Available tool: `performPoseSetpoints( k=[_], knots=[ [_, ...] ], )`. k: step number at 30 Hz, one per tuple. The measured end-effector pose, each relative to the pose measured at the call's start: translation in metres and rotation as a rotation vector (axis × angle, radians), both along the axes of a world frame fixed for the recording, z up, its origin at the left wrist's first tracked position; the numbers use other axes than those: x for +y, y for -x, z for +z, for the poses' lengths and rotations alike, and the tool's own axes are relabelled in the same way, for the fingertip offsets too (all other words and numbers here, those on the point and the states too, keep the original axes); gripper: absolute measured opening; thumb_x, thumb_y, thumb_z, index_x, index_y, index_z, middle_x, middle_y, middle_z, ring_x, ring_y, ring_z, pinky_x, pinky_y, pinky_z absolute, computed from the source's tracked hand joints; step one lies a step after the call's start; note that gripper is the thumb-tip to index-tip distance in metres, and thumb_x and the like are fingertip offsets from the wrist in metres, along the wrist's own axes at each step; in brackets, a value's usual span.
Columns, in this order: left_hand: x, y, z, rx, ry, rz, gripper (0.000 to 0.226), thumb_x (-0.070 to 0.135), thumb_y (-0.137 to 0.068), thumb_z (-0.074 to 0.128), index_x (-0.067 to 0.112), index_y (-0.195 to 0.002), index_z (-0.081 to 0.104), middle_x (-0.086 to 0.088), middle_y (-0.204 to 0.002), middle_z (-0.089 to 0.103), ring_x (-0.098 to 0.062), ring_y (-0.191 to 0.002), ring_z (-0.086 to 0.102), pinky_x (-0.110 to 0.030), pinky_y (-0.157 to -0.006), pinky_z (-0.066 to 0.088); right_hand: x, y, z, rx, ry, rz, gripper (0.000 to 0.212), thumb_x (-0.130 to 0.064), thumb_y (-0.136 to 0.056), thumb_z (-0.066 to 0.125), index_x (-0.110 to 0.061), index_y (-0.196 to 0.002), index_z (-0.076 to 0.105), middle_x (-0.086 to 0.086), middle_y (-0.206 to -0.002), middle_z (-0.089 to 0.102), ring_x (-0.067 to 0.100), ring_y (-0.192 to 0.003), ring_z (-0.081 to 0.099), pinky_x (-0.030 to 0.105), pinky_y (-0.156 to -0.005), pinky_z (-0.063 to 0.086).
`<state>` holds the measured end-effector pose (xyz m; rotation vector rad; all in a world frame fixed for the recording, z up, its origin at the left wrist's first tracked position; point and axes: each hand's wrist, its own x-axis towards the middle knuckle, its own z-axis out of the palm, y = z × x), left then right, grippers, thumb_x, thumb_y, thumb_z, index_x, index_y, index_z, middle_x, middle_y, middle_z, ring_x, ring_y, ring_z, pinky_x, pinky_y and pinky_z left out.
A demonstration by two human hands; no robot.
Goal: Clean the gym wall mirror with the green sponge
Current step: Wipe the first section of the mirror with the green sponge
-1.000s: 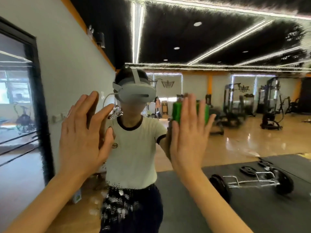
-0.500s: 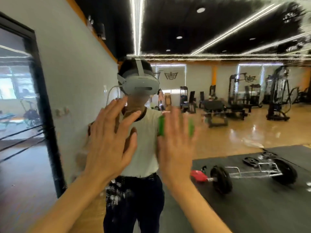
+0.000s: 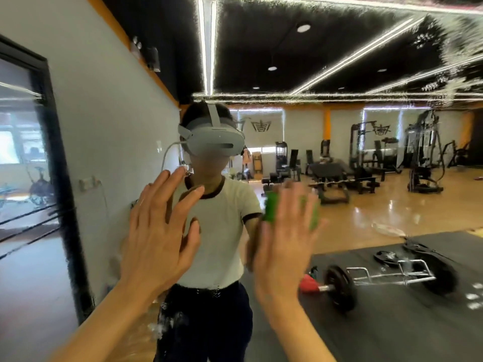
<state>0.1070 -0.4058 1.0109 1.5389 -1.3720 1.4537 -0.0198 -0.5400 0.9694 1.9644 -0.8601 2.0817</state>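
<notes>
The wall mirror [image 3: 339, 61] fills most of the view and reflects me and the gym behind. My right hand [image 3: 285, 246] lies flat with straight, spread fingers and presses the green sponge [image 3: 270, 207] against the glass at chest height. Only the sponge's edges show past my fingers, and both are motion-blurred. My left hand [image 3: 159, 231] is open with its fingers spread, palm toward the glass just left of the right hand. Whether it touches the mirror I cannot tell.
The mirror's black frame edge [image 3: 62, 178] runs vertically at the left, with a glass door beside it. A loaded barbell [image 3: 379, 278] and a red object [image 3: 308, 280] on a dark mat appear as reflections, with weight machines [image 3: 423, 158] farther back.
My right hand slid the sponge downward and a little left over the glass. My left hand shifted right and lower, ending closer to the right hand.
</notes>
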Motion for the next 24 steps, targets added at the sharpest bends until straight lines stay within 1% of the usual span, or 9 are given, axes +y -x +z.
performPoseSetpoints(
  k=[2,4,6,9,11,14,17,19,24],
  knots=[
    [-0.001,0.001,0.0,-0.006,0.002,0.002,0.051,0.026,-0.096,0.044,0.015,-0.145,0.042,-0.018,-0.157,0.032,-0.034,-0.149,0.025,-0.042,-0.124,0.014,0.008,-0.005,-0.007,0.283,0.248,0.052,0.06,-0.026,-0.105,0.036,-0.017,-0.159,0.011,0.001,-0.168,0.005,0.023,-0.156,0.001,0.046,-0.126,-0.005],
    [-0.001,0.001,0.0,-0.011,0.011,0.004,0.05,0.025,-0.096,0.045,0.015,-0.145,0.042,-0.019,-0.156,0.034,-0.036,-0.148,0.027,-0.041,-0.124,0.015,-0.013,0.013,-0.006,0.381,0.379,0.022,0.061,-0.025,-0.105,0.04,-0.017,-0.158,0.013,0.0,-0.168,0.004,0.022,-0.156,0.001,0.047,-0.126,-0.002],
    [-0.001,0.002,0.0,-0.01,0.015,0.008,0.05,0.026,-0.096,0.045,0.015,-0.144,0.043,-0.02,-0.156,0.034,-0.036,-0.148,0.027,-0.04,-0.124,0.014,-0.041,0.039,-0.007,0.267,0.249,-0.021,0.065,-0.024,-0.102,0.039,-0.021,-0.16,0.008,0.0,-0.167,0.006,0.019,-0.156,-0.005,0.047,-0.126,-0.005],
    [-0.001,0.003,0.0,-0.009,0.009,0.012,0.05,0.026,-0.095,0.044,0.014,-0.144,0.043,-0.019,-0.156,0.033,-0.035,-0.148,0.026,-0.038,-0.125,0.01,-0.063,0.064,-0.005,-0.094,-0.15,0.041,0.058,-0.028,-0.106,0.028,-0.022,-0.161,0.008,0.002,-0.169,0.008,0.02,-0.156,-0.003,0.058,-0.123,-0.001],
    [-0.001,0.002,0.0,-0.008,0.005,0.019,0.05,0.027,-0.095,0.043,0.014,-0.143,0.043,-0.02,-0.156,0.033,-0.035,-0.148,0.025,-0.037,-0.126,0.009,-0.044,0.045,0.005,-0.154,-0.203,0.021,0.058,-0.034,-0.107,0.024,-0.018,-0.16,0.007,0.001,-0.169,0.005,0.021,-0.156,-0.006,0.058,-0.123,-0.001],
    [-0.002,0.002,0.0,-0.01,0.008,0.034,0.051,0.027,-0.095,0.043,0.013,-0.144,0.043,-0.021,-0.156,0.034,-0.035,-0.148,0.026,-0.037,-0.125,0.01,0.005,-0.003,0.018,0.12,0.112,-0.003,0.062,-0.033,-0.102,0.032,-0.016,-0.158,0.009,0.001,-0.166,0.005,0.02,-0.154,-0.008,0.045,-0.125,-0.009],
    [-0.001,0.003,0.001,-0.016,0.005,0.034,0.051,0.027,-0.095,0.043,0.013,-0.144,0.044,-0.021,-0.156,0.035,-0.036,-0.148,0.027,-0.037,-0.124,0.011,0.006,-0.006,0.026,0.336,0.342,-0.006,0.065,-0.027,-0.102,0.043,-0.016,-0.158,0.011,0.0,-0.166,0.003,0.02,-0.155,-0.006,0.044,-0.125,-0.009],
    [-0.002,0.003,0.001,-0.018,0.01,0.025,0.05,0.027,-0.096,0.043,0.014,-0.144,0.044,-0.02,-0.156,0.035,-0.037,-0.148,0.028,-0.038,-0.124,0.013,-0.024,0.017,0.027,0.281,0.294,-0.069,0.066,-0.024,-0.101,0.045,-0.015,-0.156,0.01,-0.001,-0.164,0.002,0.017,-0.154,-0.012,0.043,-0.125,-0.01],
    [-0.001,0.003,0.001,-0.022,0.012,0.023,0.05,0.026,-0.096,0.043,0.013,-0.143,0.044,-0.02,-0.156,0.033,-0.036,-0.148,0.025,-0.038,-0.125,0.011,-0.065,0.063,0.023,-0.185,-0.175,0.039,0.055,-0.028,-0.108,0.025,-0.014,-0.16,0.014,0.001,-0.168,0.009,0.019,-0.156,-0.003,0.059,-0.123,-0.001]
  ],
)
